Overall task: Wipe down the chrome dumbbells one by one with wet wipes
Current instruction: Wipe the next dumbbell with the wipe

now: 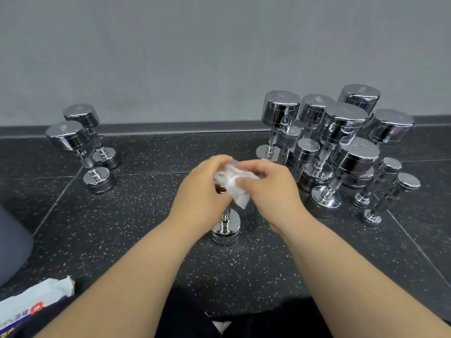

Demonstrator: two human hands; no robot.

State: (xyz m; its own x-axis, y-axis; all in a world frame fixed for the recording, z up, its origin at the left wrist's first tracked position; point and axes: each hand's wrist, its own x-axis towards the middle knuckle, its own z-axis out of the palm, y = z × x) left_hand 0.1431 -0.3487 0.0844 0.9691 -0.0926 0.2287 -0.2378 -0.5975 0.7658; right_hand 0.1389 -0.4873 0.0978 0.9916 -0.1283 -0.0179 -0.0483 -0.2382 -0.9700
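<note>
**Black speckled floor: wet wipe bunched over the top of one upright dumbbell**

Black speckled rubber floor (146, 215), grey wall (195, 57) behind. One small chrome dumbbell (225, 230) stands on end at centre, just in front of the person. Only its lower head and knurled handle show; the top head is hidden under the hands. Left hand (200, 189) and right hand (271, 189) meet over that top with a crumpled white wet wipe (234, 184) between them. Left fingers (219, 162) are curled round the wet wipe, and right fingers (246, 184) pinch it from the other side, so both are clamped on it. A cluster of upright chrome dumbbells (341, 147) stands near on the right, and a pair of upright chrome dumbbells (80, 147) well apart on the left. A white wet-wipe pack (31, 303) sits at the lower left edge.

Risks, as judged:
- The dumbbell balances on one small head and neither hand visibly steadies the handle. A sideways rub at the top could tip it.
- If it falls right, it likely knocks into the cluster.
- Wet chrome is slick, so a grip on it may slip.
- The wet wipe is balled up and touches little surface, so the knurled handle and lower head could get skipped.
</note>
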